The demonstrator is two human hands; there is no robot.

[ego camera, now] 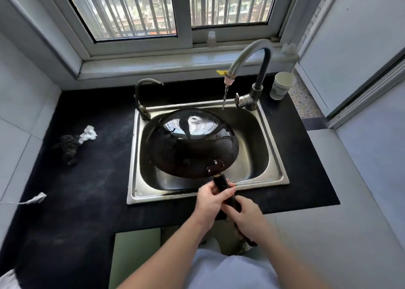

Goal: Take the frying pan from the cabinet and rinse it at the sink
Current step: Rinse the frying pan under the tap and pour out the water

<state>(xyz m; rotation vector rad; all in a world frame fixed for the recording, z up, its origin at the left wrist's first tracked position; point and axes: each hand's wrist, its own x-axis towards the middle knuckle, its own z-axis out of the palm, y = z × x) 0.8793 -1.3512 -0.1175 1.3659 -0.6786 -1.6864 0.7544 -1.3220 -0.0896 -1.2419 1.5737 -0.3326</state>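
Note:
A black frying pan (190, 143) hangs bottom-up over the steel sink (275, 157), its shiny round underside facing me. Its dark handle (221, 182) points toward me over the sink's front rim. My left hand (211, 201) grips the handle close to the pan. My right hand (245, 217) grips the handle farther back. Water runs in a thin stream from the grey curved faucet (247, 56) and falls behind the pan's far right edge.
A smaller dark tap (140, 96) stands at the sink's back left corner. A paper cup (281, 85) sits right of the faucet. A dark scrubber (69, 147) and crumpled white paper (88, 133) lie on the black counter (87, 190) at left.

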